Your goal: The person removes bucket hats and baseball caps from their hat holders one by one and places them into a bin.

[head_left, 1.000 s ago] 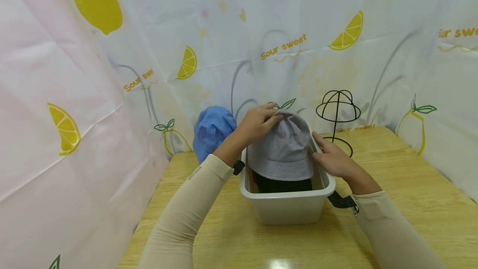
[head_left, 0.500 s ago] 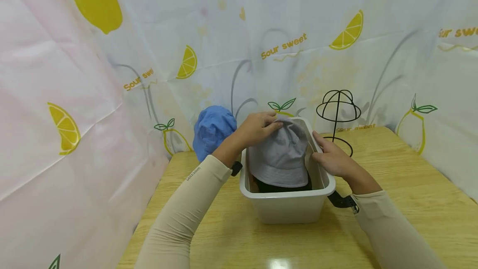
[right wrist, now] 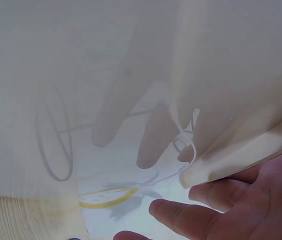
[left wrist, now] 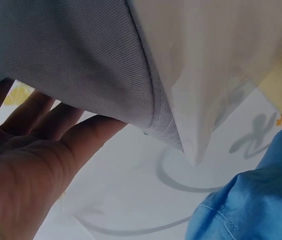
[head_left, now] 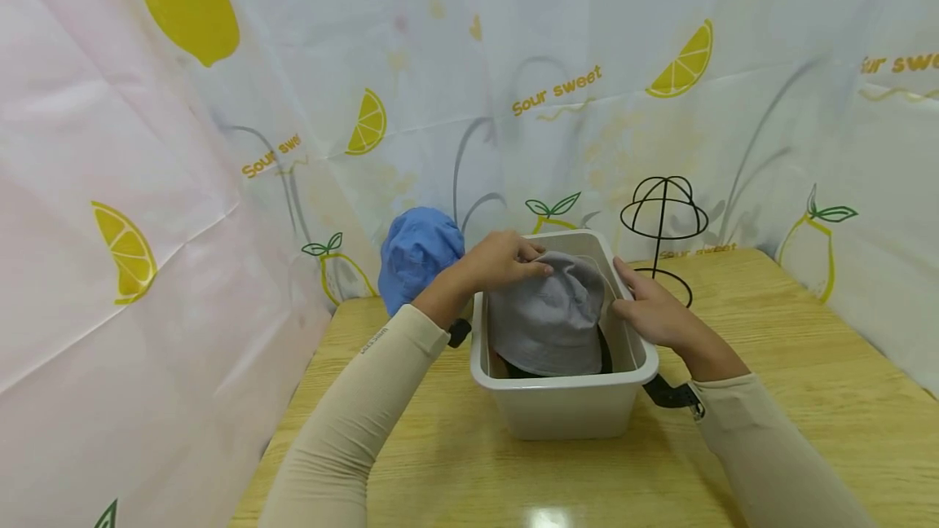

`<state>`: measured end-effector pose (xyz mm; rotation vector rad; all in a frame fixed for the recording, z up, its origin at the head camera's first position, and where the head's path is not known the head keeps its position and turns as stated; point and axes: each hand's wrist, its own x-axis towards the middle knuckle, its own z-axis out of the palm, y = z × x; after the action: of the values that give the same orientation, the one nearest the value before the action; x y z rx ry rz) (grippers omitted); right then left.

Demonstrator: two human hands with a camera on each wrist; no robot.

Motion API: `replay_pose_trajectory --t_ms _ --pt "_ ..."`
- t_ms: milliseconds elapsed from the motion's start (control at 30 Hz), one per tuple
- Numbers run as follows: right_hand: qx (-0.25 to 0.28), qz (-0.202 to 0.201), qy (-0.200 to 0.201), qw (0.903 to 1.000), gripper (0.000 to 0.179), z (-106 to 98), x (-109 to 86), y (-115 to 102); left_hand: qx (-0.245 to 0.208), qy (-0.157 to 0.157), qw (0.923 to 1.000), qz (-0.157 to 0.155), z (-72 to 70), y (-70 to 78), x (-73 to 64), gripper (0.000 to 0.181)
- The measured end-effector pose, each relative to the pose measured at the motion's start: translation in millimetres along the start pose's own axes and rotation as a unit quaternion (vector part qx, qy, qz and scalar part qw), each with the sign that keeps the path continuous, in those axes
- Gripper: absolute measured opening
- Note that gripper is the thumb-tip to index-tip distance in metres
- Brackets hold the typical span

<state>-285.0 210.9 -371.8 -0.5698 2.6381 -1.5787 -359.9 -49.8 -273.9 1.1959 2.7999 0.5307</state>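
My left hand pinches the crown of a grey bucket hat, thumb on the near side. The hat sits tilted inside a white plastic bin, brim toward the front wall. A dark item shows under it, mostly hidden. In the left wrist view the thumb and fingers lie along the edge of the grey cloth. My right hand grips the bin's right rim, its thumb inside. The right wrist view has its fingers close below the bin's glossy outer wall, which mirrors them.
A blue bucket hat stands at the back left, behind my left forearm. At the back right is a black wire hat stand with a round base. A lemon-print curtain hangs behind the wooden table.
My left hand has moved down with the grey hat, which now sits lower in the bin and covers more of the dark item. My right hand and the bin have stayed put.
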Motion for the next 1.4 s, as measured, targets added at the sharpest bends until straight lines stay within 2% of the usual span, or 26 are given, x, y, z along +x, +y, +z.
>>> replay_pose_trajectory --t_ms 200,367,467,633,800,1033,1167,1267,1300,1400 --pt "-0.003 0.000 -0.001 1.0000 0.080 0 0.0 1 -0.029 -0.028 0.9989 0.021 -2.2 -5.1 -4.0 0.052" --pt "-0.001 0.004 0.000 1.0000 0.081 0 -0.4 1 -0.045 -0.064 0.9968 0.020 -3.8 -6.2 -7.9 0.050" --pt "0.003 0.006 0.000 1.0000 0.081 0 0.2 0 -0.042 -0.079 0.9957 0.024 -1.3 -9.0 -7.5 0.051" --pt "0.004 0.007 -0.003 1.0000 0.083 1 1.5 0 -0.026 -0.084 0.9954 0.040 4.5 -13.4 -5.4 0.050" --pt "0.002 0.007 -0.003 1.0000 0.083 1 1.8 1 -0.003 -0.091 0.9949 0.044 6.7 -13.6 -4.3 0.045" --pt "-0.003 0.007 -0.001 1.0000 0.084 1 1.0 1 0.006 -0.119 0.9919 0.044 12.7 -12.2 -4.1 0.047" --pt "-0.003 0.007 0.001 1.0000 0.084 1 0.2 1 0.034 -0.153 0.9867 0.043 16.8 -9.7 -4.4 0.043" --pt "-0.006 0.004 0.005 1.0000 0.083 1 0.1 2 0.053 -0.188 0.9795 0.048 17.5 -7.3 -5.4 0.029" --pt "-0.009 0.002 0.005 0.9999 0.083 1 0.2 2 0.057 -0.202 0.9767 0.045 17.1 -6.3 -6.5 0.030" --pt "-0.008 0.001 0.005 1.0000 0.083 0 0.5 1 0.073 -0.237 0.9681 0.032 15.5 -3.6 -10.0 0.058"
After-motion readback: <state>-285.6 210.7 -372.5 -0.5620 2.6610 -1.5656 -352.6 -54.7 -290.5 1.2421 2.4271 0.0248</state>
